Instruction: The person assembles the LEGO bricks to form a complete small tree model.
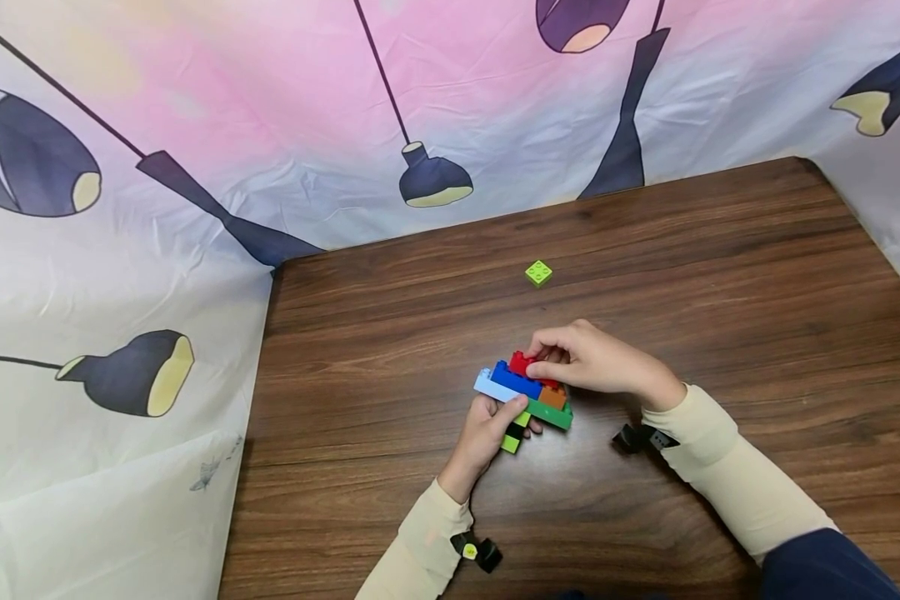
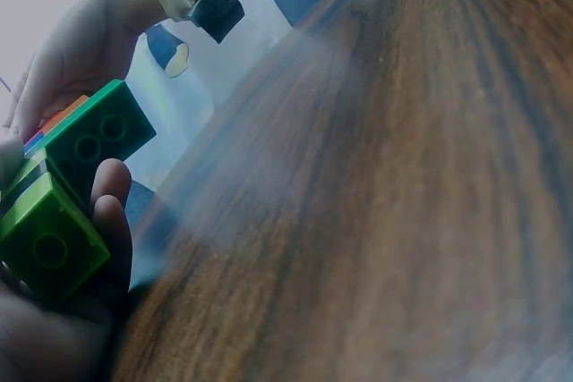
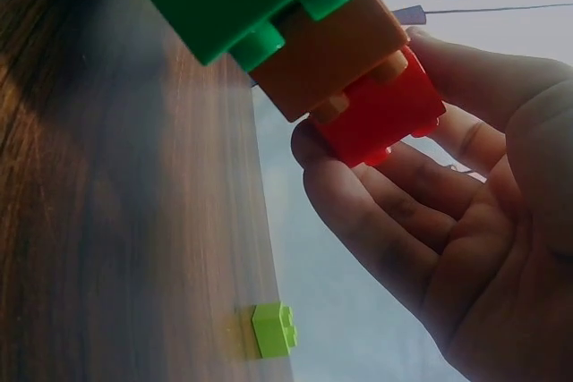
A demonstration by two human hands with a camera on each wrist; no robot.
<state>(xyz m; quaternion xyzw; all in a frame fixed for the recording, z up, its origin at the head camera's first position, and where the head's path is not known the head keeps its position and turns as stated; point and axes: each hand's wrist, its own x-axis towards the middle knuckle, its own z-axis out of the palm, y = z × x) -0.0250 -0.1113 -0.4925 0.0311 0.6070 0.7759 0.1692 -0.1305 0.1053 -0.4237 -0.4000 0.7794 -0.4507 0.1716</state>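
Observation:
My left hand grips a building-brick stack by its lime and black stem, the thumb lying against the layer above. That layer has a light blue brick beside a green brick. On it sit a blue brick and an orange brick. At the top is a red brick, pinched between the thumb and fingers of my right hand. In the right wrist view the red brick touches the orange one, with orange studs showing at its edge. The left fingers partly hide the stem.
A lime square brick lies by itself on the brown wooden table, beyond the hands. Behind the table's far edge hangs a printed curtain, which also covers the left side. Each wrist wears a black camera mount.

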